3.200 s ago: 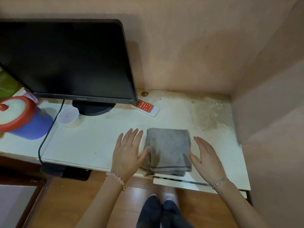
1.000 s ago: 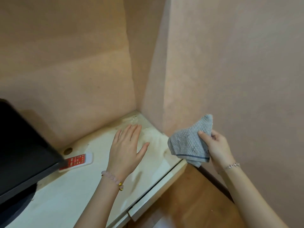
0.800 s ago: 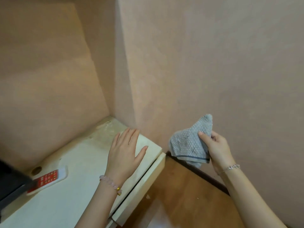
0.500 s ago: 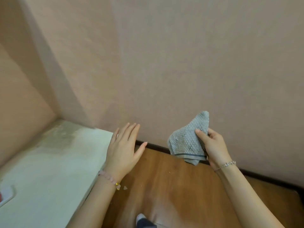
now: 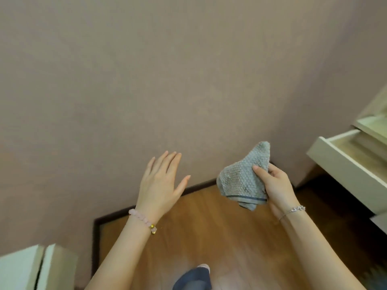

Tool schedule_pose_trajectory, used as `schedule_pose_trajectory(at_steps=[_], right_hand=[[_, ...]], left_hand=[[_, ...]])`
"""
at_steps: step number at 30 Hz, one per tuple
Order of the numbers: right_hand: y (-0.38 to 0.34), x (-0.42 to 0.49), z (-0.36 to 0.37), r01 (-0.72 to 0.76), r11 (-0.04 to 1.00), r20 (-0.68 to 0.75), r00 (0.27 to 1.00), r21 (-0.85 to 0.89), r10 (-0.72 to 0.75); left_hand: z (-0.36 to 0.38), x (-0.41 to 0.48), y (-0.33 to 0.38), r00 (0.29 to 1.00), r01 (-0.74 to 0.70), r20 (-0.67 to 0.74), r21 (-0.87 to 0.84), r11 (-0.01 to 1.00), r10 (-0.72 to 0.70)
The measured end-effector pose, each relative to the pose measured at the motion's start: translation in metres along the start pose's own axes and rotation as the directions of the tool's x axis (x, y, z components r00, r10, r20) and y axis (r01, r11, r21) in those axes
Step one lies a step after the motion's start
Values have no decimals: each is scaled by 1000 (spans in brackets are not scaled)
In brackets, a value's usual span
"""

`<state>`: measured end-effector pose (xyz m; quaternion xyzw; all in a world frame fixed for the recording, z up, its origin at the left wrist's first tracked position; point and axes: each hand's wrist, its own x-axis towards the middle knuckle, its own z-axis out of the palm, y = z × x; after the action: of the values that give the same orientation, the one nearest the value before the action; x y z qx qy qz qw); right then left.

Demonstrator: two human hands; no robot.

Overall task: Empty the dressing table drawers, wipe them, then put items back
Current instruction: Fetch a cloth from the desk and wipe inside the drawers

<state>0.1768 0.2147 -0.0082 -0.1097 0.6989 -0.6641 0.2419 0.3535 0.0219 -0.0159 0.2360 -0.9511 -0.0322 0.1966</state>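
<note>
My right hand grips a grey waffle-weave cloth with a dark stripe, held in the air over the wooden floor. My left hand hovers beside it with straight spread fingers and holds nothing. At the right edge an open cream drawer juts out from the dressing table, its inside only partly in view. A second open drawer sits above it.
A plain pinkish wall fills most of the view, with a dark skirting board along the wooden floor. The corner of the white desk shows at the bottom left. My foot and trouser leg are below.
The view has swung right, away from the desk with the monitor and remote. The cloth was lifted off the desk by my right hand. The open drawers have come into sight at the right.
</note>
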Motion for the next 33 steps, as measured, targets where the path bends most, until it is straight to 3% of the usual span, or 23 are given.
schedule_pose_trajectory(at_steps=[7,15,24,33], right_hand=[[-3,11,-41,-14,997,-320,947,70,36],[0,10,-56,-7,993,-550,832,116,71],[17,12,-93,16,980,-680,722,199,127],[41,62,-189,-6,957,-711,668,289,218]], left_hand=[[48,93,33,949,-304,47,-125,944,312],[87,154,62,837,-516,46,-265,815,545],[123,188,120,714,-645,65,-328,690,698],[179,233,223,630,-697,138,-334,635,764]])
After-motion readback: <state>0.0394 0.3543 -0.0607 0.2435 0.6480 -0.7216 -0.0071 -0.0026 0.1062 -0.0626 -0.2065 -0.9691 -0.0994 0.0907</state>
